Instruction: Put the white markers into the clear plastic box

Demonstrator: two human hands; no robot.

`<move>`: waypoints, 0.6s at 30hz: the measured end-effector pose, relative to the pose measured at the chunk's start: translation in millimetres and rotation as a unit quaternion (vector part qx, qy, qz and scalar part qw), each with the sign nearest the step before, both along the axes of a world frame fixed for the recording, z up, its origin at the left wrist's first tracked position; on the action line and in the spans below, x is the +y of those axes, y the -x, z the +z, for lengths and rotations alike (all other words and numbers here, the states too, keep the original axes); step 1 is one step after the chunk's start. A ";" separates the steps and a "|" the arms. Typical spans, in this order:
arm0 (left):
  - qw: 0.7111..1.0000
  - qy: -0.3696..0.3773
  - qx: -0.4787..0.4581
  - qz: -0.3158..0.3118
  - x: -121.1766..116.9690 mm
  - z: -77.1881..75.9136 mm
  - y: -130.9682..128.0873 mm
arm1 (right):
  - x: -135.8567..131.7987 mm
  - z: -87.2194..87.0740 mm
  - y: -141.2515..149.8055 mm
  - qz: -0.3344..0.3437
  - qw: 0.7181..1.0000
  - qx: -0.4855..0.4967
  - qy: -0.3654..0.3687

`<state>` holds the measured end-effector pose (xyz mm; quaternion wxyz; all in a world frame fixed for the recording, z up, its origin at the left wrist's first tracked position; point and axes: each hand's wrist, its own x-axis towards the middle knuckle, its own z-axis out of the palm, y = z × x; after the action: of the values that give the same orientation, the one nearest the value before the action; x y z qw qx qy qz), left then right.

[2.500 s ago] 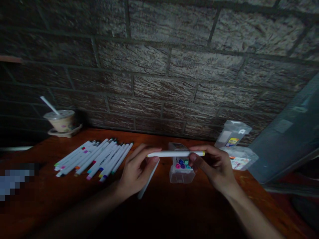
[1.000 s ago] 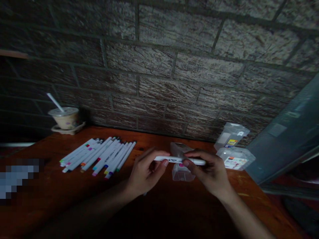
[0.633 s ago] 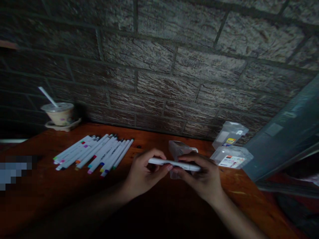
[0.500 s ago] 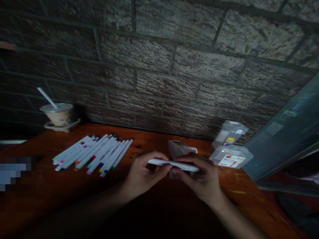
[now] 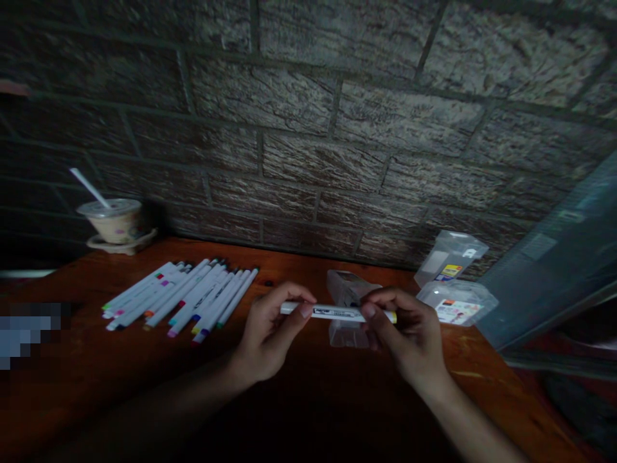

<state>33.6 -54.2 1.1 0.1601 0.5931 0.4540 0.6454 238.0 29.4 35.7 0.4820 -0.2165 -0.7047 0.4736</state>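
Note:
A white marker pen [image 5: 337, 312] with black print and a yellow right end lies level between my two hands above the table. My left hand [image 5: 270, 334] pinches it near its left end with thumb and fingers. Near the yellow end, my right hand [image 5: 409, 328] grips it the same way. Behind the pen stands a clear plastic case [image 5: 348, 335], partly covered by the pen and my right hand. To the left, a heap of white marker pens [image 5: 193, 299] with coloured ends lies on the wood.
The wooden table [image 5: 289, 267] meets a stone-block wall [image 5: 299, 154]. A lidded drink cup [image 5: 116, 222] with a straw sits on a holder at the back left. Clear plastic packaging [image 5: 456, 302] with labels stands at the right, near a grey-blue panel [image 5: 554, 257].
My hands have moved apart along the pen, my right hand shifting right. The pen has turned so its print and yellow end now show. The heap stays the same.

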 end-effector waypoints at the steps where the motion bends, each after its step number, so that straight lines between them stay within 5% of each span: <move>1: 1.000 0.002 -0.021 0.000 1.0 -1.2 0.5 | 1.2 0.7 -0.2 -0.001 1.000 0.002 0.010; 11: 0.979 0.005 -0.190 -0.073 3.8 -3.9 0.1 | 8.1 -4.1 -2.4 0.100 0.986 0.058 0.118; 18: 0.993 0.009 -0.118 -0.014 4.5 -1.4 1.1 | 7.6 -2.0 -0.1 0.075 0.992 0.027 0.098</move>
<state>32.6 -49.7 -0.3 0.2274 0.5176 0.4294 0.7043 238.1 37.0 33.7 0.4403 -0.1961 -0.6560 0.5809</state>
